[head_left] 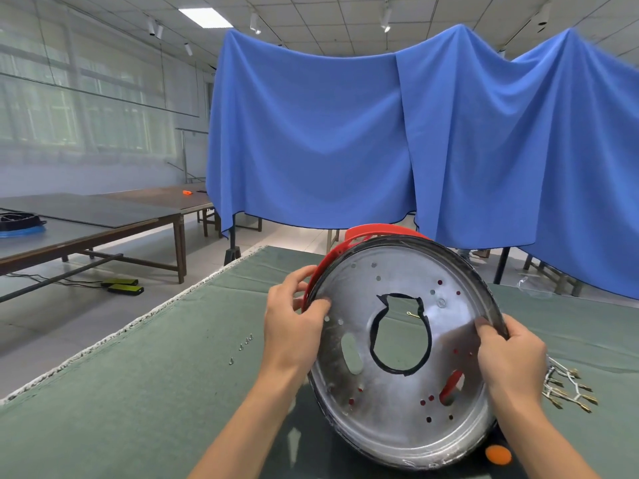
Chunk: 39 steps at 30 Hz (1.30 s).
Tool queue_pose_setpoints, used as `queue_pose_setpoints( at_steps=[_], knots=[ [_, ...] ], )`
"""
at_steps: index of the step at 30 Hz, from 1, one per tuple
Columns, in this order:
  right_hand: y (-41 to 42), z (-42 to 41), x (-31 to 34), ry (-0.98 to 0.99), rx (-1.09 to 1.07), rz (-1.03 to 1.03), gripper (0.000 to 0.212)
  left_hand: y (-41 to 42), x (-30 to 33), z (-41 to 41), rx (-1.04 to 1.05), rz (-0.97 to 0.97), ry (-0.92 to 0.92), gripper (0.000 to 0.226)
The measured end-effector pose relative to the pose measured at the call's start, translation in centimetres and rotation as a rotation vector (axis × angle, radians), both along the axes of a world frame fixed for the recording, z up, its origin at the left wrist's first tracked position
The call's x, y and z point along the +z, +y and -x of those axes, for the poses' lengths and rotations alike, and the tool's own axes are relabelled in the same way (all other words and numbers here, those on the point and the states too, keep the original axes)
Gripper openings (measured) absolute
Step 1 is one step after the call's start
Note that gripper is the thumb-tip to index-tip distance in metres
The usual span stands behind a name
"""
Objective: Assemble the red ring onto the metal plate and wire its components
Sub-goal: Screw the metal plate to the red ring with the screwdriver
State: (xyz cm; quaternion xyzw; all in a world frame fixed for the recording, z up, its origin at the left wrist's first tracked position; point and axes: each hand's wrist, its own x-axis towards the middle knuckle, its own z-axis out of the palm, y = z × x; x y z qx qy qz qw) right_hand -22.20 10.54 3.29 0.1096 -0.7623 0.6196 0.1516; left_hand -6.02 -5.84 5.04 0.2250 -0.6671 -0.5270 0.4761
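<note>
- A green cloth-covered table (166, 385) fills the lower half of the frame; its frayed white edge runs diagonally from lower left toward centre.
- A blue sheet (345, 133) hangs across the upper middle and right, draped over a frame.
- Brown long tables (114, 223) stand at middle left over a pale tiled floor, with windows behind them in the upper left.
- Small screws (242, 345) lie in a loose row on the cloth, left of centre.
- A bundle of white wires with brass terminals (567, 387) lies at the right edge, just beside the right wrist.
- The metal plate (401, 361) is held tilted up at lower centre-right, its lower rim near the cloth; the red ring (377, 231) sits behind it, showing along the upper left rim.
- The left hand (294, 323) grips the plate's left edge, thumb on its face, fingers curled round the red ring.
- The right hand (511, 357) clasps the right rim, fingers pressed on the plate's face.
</note>
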Motion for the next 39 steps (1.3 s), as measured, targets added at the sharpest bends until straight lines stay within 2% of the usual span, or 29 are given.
queue_pose_setpoints(
  at_steps=[5,10,16,20,25,31,39],
  knots=[
    [0.1,0.1,-0.2,0.029,-0.039,0.013,0.027,0.6,-0.1,-0.2,-0.112,0.026,0.023,0.045],
    [0.1,-0.2,0.0,0.051,-0.058,0.034,0.031,0.6,0.0,-0.5,-0.181,0.079,-0.005,0.066],
    [0.0,-0.8,0.5,0.079,-0.059,0.049,0.037,0.6,0.1,-0.6,-0.162,0.082,0.043,0.060],
    [-0.2,-1.0,1.0,0.082,-0.047,0.015,0.034,0.1,-0.1,-0.6,-0.124,0.100,0.073,0.048],
    [-0.3,-1.4,1.9,0.102,-0.027,0.026,0.045,-0.2,0.0,-0.5,-0.067,0.108,0.110,0.041],
    [-0.5,-1.9,2.6,0.102,-0.019,0.030,0.044,-0.6,0.1,-0.5,-0.028,0.098,0.160,0.037],
    [-0.7,-2.1,2.7,0.132,0.016,0.022,0.041,-0.8,-0.1,-0.6,0.010,0.108,0.132,0.039]
  ],
)
